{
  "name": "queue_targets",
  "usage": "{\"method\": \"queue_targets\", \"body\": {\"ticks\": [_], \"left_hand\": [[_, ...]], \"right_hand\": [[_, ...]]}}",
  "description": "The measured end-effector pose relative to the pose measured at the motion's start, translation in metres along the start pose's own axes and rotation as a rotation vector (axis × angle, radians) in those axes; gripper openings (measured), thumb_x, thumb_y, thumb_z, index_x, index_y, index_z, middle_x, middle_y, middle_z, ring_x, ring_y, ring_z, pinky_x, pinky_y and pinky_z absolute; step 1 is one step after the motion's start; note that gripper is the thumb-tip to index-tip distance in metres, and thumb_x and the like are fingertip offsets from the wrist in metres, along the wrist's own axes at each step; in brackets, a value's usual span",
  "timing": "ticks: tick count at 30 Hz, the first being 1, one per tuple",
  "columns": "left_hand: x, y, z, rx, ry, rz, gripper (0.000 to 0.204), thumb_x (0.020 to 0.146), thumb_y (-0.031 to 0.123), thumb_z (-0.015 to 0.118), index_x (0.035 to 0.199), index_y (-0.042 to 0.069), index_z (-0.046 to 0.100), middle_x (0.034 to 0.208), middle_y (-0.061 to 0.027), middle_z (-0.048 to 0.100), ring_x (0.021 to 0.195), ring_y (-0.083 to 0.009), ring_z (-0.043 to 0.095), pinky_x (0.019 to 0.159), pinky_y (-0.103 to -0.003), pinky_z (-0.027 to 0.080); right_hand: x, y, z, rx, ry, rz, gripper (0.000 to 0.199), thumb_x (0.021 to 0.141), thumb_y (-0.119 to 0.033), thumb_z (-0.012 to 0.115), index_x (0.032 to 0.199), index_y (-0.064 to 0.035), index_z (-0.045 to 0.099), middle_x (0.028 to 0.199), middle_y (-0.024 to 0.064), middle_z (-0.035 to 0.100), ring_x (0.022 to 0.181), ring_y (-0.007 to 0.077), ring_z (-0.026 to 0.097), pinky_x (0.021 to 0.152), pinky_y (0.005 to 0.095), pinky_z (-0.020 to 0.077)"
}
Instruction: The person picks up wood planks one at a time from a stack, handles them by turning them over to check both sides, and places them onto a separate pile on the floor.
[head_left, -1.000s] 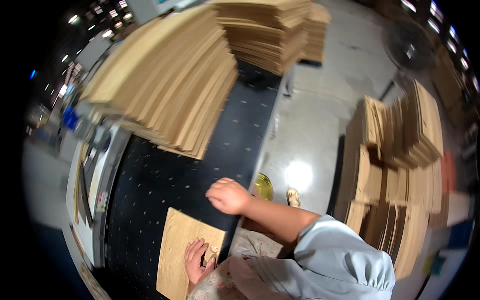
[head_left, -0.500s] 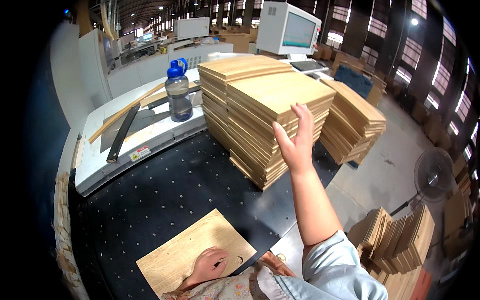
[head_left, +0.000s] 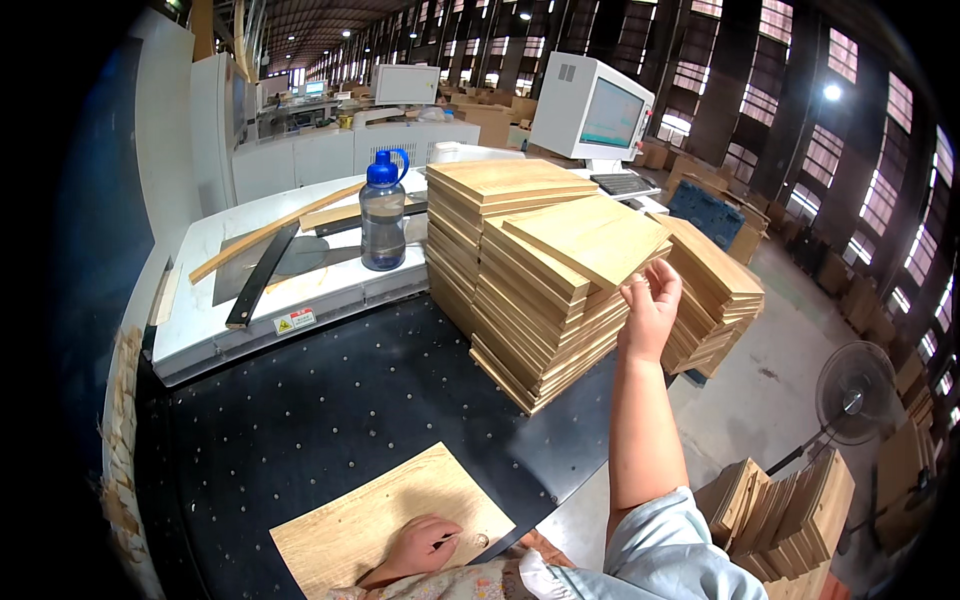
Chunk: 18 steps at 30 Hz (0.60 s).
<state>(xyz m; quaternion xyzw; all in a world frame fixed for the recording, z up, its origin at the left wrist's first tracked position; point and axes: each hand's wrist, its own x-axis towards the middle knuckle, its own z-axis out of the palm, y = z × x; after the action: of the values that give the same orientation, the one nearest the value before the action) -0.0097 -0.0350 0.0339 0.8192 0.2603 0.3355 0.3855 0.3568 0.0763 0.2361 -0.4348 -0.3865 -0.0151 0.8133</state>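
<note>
My right hand [head_left: 652, 305] is closed on the near right corner of the top wooden board [head_left: 590, 235], which lies askew on a tall stack of wooden boards [head_left: 530, 330]. My left hand [head_left: 422, 545] rests, fingers curled, on a single wooden board [head_left: 375, 505] on the black table [head_left: 330, 400]. Whatever may be inside those fingers is hidden. Beside the left hand, this board has a small round mark or hole near its right corner.
A blue-capped water bottle [head_left: 383, 215] stands on the white ledge [head_left: 200, 330], by a black bar [head_left: 262, 275] and wooden strips. Another board stack [head_left: 705, 290] is at the right. A monitor [head_left: 590, 110] stands behind. A fan [head_left: 853, 395] and more boards [head_left: 790, 510] are lower right.
My right hand has come down to the stack's corner and closed on the top board, which has turned askew. My left hand stays on the single board. The view has shifted slightly.
</note>
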Motion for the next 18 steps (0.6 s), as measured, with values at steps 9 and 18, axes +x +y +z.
{"method": "queue_targets", "body": {"ticks": [9,18], "left_hand": [[0.001,-0.002,0.004,0.039,0.020,0.051,0.015,0.076,0.007,0.063,0.090,0.002,0.066,0.084,-0.0113,0.065,0.078,-0.0260,0.062,0.070,-0.032,0.049],[-0.007,0.000,0.001,0.034,0.007,-0.044,0.015,0.079,0.011,0.062,0.091,0.005,0.066,0.088,-0.0100,0.066,0.083,-0.0260,0.062,0.072,-0.032,0.049]], "right_hand": [[0.034,0.009,-0.003,0.198,-0.089,0.844,0.021,0.084,-0.033,0.064,0.079,-0.0132,0.057,0.052,-0.0022,0.047,0.041,0.0118,0.046,0.037,0.0266,0.0422],[-0.053,-0.031,-0.019,0.655,-0.407,0.896,0.051,0.085,-0.044,0.055,0.120,-0.0071,0.048,0.082,0.0105,0.066,0.055,0.0242,0.062,0.045,0.0353,0.0507]]}}
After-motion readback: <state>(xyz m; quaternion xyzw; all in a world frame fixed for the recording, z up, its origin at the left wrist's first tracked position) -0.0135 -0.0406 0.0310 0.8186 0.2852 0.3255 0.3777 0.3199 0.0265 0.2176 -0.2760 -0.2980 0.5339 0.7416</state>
